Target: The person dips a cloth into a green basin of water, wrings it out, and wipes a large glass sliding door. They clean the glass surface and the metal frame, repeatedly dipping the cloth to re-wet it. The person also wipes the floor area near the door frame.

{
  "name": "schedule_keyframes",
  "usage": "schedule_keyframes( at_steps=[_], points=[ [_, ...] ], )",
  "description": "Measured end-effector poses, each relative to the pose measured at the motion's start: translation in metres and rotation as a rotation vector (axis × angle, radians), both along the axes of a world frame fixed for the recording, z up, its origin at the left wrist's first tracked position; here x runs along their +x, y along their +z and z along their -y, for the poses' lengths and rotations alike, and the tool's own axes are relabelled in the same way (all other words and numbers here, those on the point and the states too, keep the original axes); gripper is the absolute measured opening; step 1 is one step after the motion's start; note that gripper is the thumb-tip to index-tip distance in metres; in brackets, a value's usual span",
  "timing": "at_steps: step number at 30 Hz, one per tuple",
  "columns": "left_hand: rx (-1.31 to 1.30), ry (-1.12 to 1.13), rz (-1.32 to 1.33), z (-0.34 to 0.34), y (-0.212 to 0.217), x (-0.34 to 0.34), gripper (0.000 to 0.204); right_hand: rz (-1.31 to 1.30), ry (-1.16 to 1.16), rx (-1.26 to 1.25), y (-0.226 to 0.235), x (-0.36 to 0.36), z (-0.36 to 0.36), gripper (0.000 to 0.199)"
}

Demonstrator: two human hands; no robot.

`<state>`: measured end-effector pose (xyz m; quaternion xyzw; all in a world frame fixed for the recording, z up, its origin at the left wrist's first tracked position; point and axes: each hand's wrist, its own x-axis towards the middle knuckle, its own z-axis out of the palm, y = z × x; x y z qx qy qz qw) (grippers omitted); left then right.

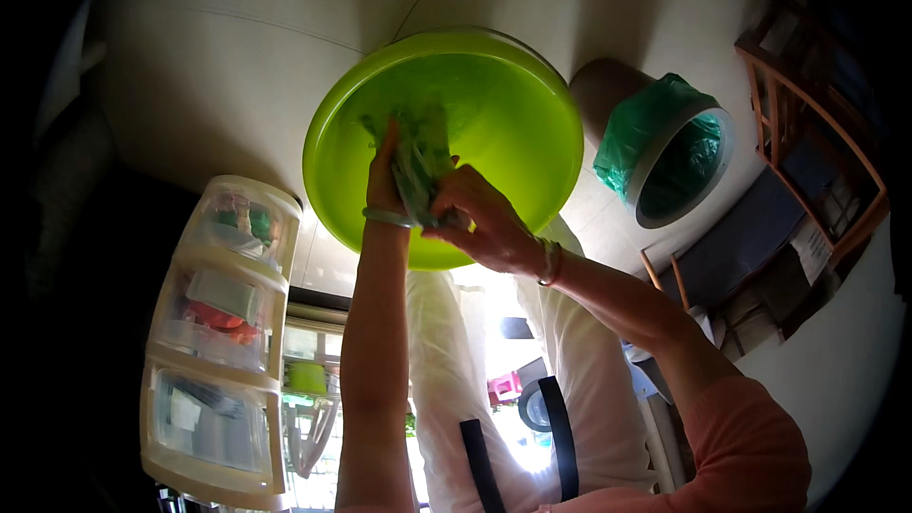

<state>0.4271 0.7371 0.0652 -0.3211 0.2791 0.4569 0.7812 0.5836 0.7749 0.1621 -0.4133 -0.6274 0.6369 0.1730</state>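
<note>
A wide lime-green basin (pixel 532 133) stands on the floor in front of my legs. Over it is a bunch of pale and dark green stalks (pixel 418 161) that looks like leafy vegetables; its far end is smeared by motion. My left hand (pixel 385 180) supports the bunch from the left side, with its fingers partly hidden behind it. Fingers curled, my right hand (pixel 483 220) grips the near end of the stalks close to my left wrist. A pale bangle circles the left wrist.
To the right of the basin is a round bin (pixel 731 138) lined with a green plastic bag. A cream drawer unit (pixel 277 323) with see-through fronts stands at the left. Wooden chair-like furniture (pixel 826 199) is at the far right. My white trousers (pixel 446 351) lie below the basin.
</note>
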Motion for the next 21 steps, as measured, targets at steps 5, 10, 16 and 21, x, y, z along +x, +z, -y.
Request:
schedule_keyframes(
  at_steps=[5,10,16,21],
  points=[
    [-0.197,0.207,0.161,0.048,0.006,-0.003,0.039,0.14,-0.294,-0.59,0.014,0.013,-0.017,0.033],
    [-0.188,0.09,-0.096,0.027,0.07,0.024,0.041,-0.28,-0.86,-0.751,-0.064,0.018,-0.018,0.049],
    [-0.077,0.18,0.148,0.034,0.078,0.035,0.045,-0.708,-0.832,-1.271,-0.067,0.01,-0.006,0.04],
    [-0.033,-0.424,-0.572,0.042,0.069,0.039,0.048,-0.328,-0.572,-1.118,-0.07,-0.001,-0.02,0.034]
  ],
)
